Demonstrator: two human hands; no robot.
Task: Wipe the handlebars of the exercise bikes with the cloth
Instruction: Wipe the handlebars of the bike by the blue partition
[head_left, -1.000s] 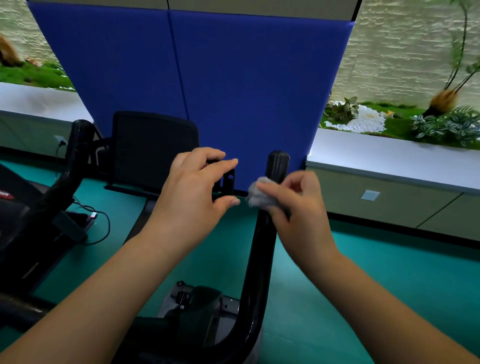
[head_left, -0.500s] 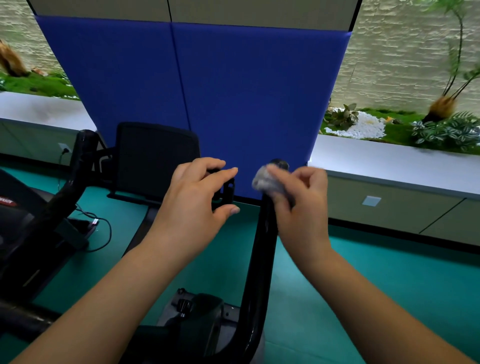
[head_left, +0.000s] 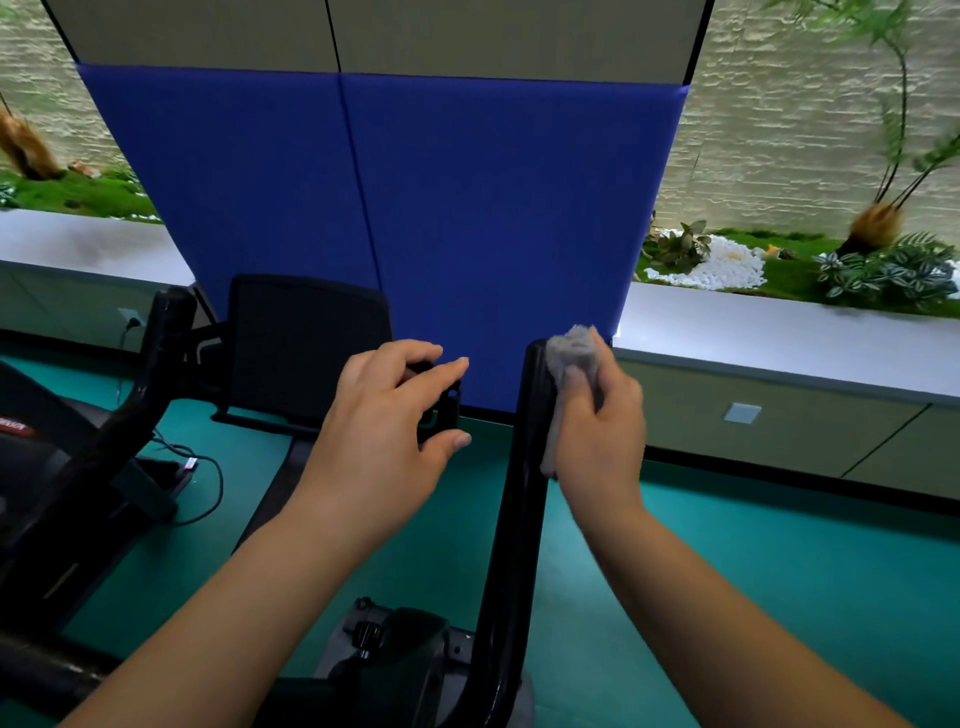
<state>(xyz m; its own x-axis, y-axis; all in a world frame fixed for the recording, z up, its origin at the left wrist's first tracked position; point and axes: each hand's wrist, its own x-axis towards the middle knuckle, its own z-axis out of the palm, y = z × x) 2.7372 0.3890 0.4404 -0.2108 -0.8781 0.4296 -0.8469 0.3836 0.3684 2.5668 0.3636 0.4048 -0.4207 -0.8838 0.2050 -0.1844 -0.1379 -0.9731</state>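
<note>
A black, upright handlebar of the exercise bike rises through the middle of the view. My right hand grips a crumpled grey cloth and presses it against the right side of the bar's top end. My left hand hovers to the left of the bar with loosely curled fingers and holds nothing; a small black bracket shows behind its fingers. A second black handlebar stands at the far left.
The bike's black console screen stands behind my left hand, in front of a blue padded partition. A cable lies on the green floor at left. A white ledge with plants runs along the right.
My right hand has slid the cloth up the handlebar, from a little below its tip to its top end and right side. My left hand has stayed beside the bar.
</note>
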